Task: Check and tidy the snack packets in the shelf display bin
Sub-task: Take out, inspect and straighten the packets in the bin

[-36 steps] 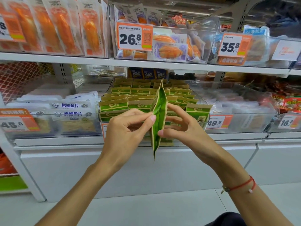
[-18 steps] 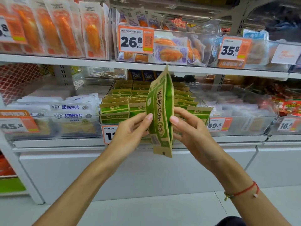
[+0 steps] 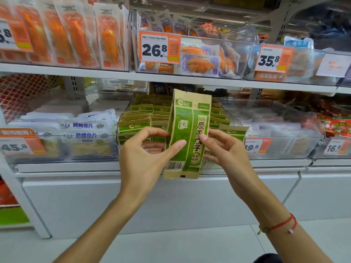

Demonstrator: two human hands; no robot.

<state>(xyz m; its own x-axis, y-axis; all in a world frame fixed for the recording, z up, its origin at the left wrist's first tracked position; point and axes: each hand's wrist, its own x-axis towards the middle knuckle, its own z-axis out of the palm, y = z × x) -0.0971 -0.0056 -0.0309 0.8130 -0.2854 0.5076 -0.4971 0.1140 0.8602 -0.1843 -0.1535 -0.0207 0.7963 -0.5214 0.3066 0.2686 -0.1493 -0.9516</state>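
We hold one green-and-tan packet [image 3: 187,133] upright before the display bin [image 3: 235,120]. Our left hand [image 3: 144,154] pinches its 9 o'clock edge, thumb on the face; our right hand [image 3: 226,150] pinches the 3 o'clock edge. Matching packets [image 3: 134,124] stand in rows behind it.

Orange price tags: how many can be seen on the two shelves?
6: upper shelf, a cut-off tag at far left, 26.8 tag, 35.8 tag; lower shelf, 45.8 tag, 49.8 tag, 16.8 tag. Another may hide behind the left hand.
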